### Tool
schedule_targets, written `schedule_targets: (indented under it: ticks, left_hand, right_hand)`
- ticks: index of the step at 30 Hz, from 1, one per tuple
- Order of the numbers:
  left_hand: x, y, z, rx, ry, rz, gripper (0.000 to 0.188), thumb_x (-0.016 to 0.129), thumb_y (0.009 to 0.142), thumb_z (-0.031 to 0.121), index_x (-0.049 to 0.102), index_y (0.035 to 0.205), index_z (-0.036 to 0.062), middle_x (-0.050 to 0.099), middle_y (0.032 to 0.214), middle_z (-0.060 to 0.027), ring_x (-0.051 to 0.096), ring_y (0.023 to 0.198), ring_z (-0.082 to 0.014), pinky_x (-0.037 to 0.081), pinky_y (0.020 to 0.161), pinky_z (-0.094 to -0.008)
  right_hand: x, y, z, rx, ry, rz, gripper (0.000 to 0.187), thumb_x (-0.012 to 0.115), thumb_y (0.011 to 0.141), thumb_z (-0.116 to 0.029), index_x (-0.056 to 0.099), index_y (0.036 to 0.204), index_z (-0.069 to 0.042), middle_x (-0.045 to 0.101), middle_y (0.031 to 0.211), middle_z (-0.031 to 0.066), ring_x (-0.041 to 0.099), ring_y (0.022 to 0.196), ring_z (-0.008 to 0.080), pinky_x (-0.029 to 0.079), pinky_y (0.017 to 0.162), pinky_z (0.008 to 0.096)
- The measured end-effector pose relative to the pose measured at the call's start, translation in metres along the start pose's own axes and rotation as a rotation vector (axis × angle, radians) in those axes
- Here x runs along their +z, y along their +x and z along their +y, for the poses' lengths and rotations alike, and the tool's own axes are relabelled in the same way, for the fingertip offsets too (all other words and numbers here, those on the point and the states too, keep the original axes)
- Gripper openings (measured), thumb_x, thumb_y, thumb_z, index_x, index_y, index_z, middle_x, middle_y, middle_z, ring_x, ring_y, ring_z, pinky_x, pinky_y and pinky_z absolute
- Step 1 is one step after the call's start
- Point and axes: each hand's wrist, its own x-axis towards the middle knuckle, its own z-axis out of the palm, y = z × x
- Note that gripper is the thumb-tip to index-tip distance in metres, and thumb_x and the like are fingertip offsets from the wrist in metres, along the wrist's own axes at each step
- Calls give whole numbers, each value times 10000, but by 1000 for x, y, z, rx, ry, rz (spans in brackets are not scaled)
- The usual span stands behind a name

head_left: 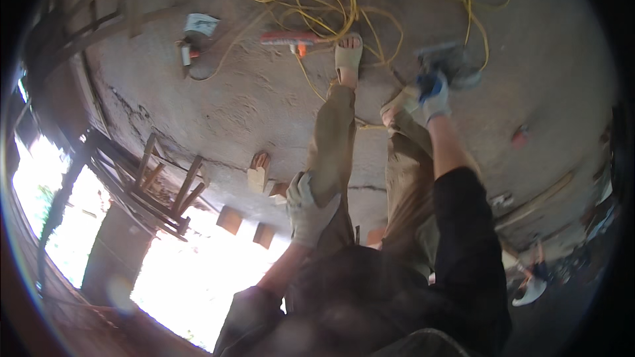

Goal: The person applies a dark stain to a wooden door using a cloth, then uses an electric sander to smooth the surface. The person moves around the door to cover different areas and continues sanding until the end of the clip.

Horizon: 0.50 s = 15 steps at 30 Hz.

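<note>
My right hand (434,98), in a pale work glove, is closed on the blue grip of a power tool (453,66) held low, close to the floor. Blur hides the tool's exact kind; its body is grey and flat-bottomed. My left hand (307,211), gloved as well, lies on my left leg near the knee, thumb apart from the fingers, with nothing in it. Both my feet, in light sandals, are on the floor, and the tool is just beyond the right one. A yellow cable (354,6) lies in loose coils ahead of my left foot.
Beside the coils lie a long red object (281,38) and a white sheet (202,24). A wooden frame (159,178) stands at left, near bright openings. Wooden blocks (229,219) lie nearer. At right are a small red object (520,135) and a wooden strip (536,198).
</note>
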Motion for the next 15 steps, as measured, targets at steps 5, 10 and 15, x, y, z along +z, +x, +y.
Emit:
schedule_targets:
  ticks: [5, 10, 15]
  left_hand:
    - [-5, -43, -9, -84, 35, 201, 726, 716, 855, 432, 431, 1405, 55, 488, 1368, -227, 447, 1278, -422, 384, 1070, -505]
    - [-11, -74, -12, -29, -667, 128, 582, 695, 899, 441, 526, 1324, 81, 558, 1313, -164, 581, 1076, -357, 470, 940, -468]
    - [-7, -94, 35, -607, -1797, -761, 404, 713, 905, 467, 634, 1120, 134, 640, 906, -20, 624, 816, -172, 490, 716, -280]
  right_hand:
    - [55, -215, 21, 82, -39, 129, 151, 609, 955, -233, 674, 1026, -116, 683, 895, 33, 654, 813, 245, 535, 892, 445]
    - [160, -434, -62, 95, -567, -212, 90, 642, 922, -132, 623, 1007, -113, 592, 833, 22, 572, 780, 165, 514, 815, 380]
    - [256, -627, -104, 120, -361, -439, 124, 588, 925, -30, 559, 1030, -90, 514, 873, 16, 483, 751, 147, 449, 733, 335]
